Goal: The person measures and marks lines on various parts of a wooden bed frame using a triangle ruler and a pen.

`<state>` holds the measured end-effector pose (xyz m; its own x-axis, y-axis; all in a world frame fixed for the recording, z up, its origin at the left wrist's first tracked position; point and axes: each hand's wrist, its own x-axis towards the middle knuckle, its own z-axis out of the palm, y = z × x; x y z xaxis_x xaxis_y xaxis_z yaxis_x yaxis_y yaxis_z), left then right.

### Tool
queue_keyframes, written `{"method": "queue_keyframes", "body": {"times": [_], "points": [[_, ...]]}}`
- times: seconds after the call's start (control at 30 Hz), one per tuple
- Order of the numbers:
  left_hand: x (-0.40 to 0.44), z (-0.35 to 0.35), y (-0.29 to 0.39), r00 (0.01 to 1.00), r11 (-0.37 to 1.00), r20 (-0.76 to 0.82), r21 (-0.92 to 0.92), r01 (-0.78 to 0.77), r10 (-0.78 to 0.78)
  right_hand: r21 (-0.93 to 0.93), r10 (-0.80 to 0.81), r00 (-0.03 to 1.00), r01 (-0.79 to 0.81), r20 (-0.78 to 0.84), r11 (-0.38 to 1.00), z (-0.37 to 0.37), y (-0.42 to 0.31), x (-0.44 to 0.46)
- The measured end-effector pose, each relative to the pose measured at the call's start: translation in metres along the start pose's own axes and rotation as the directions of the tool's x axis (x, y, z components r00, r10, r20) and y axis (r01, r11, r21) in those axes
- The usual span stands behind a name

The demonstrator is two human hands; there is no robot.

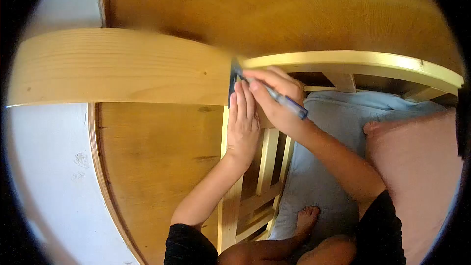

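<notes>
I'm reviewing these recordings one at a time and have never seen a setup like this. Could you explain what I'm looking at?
There is no machine here: one person works with two bare hands. The single picture comes from a camera worn on their head, looking forward and down, so their arms reach in from below.

The left hand lies outstretched against a dark strip, perhaps a ruler, at the right end of a wooden board. The right hand holds a pen, its tip end close to the strip, though blurred.

Around them is a wooden bed frame. A pink pillow lies on the blue bedding.
</notes>
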<state>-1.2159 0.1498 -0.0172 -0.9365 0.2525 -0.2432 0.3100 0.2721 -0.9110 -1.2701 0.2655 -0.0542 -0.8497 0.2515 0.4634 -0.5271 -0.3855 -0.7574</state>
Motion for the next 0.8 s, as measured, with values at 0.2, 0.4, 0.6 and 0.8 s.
{"method": "queue_keyframes", "body": {"times": [0.2, 0.4, 0.6, 0.8], "points": [[0.003, 0.005, 0.003, 0.993, 0.998, -0.103, 0.031, 0.062, -0.058, -0.010, 0.027, 0.999, -0.027, -0.028, 1.000, 0.008, 0.011, 0.013], [0.002, 0.001, 0.001, 0.995, 0.998, -0.078, 0.018, 0.058, -0.056, -0.005, 0.037, 0.999, -0.037, -0.017, 0.999, 0.009, 0.014, 0.013], [0.003, 0.005, 0.004, 0.993, 0.997, -0.095, 0.026, 0.073, -0.071, -0.005, 0.041, 0.999, -0.041, 0.001, 0.999, 0.006, 0.014, 0.012], [0.000, 0.002, 0.000, 0.996, 0.999, -0.082, 0.002, 0.043, -0.043, 0.030, 0.093, 0.992, -0.096, 0.083, 0.995, -0.001, 0.007, 0.003]]}}
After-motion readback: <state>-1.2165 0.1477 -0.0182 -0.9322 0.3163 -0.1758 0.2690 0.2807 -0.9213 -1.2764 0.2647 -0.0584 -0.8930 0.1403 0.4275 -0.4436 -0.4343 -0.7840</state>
